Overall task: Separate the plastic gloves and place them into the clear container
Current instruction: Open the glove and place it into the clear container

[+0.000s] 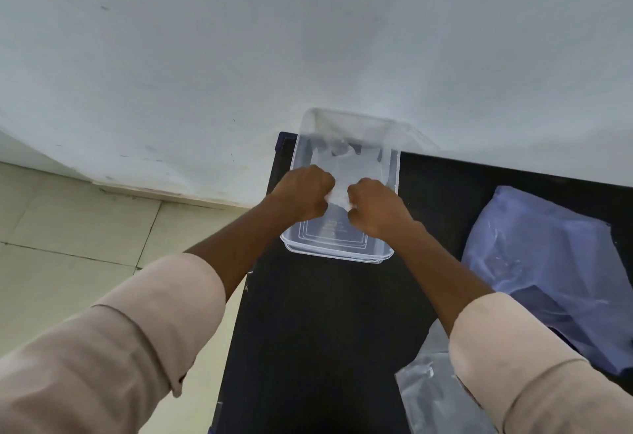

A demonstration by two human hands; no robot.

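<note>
Rolled pink sleeves (pixel 144 341) lead to both hands' fingers (pixel 322 190) clamped on a plastic glove (pixel 346 166) over the clear container (pixel 342 252).

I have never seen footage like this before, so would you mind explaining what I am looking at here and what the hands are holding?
There is no machine here: a person wears a camera on the head, looking down at their own arms. The left hand and right hand are both closed on a thin plastic glove, above a clear container that seems to hold more such plastic already. The container stands on a black table against a pale wall. To the right lie a bluish plastic bag and, nearer the person, a clear plastic sheet.
</note>
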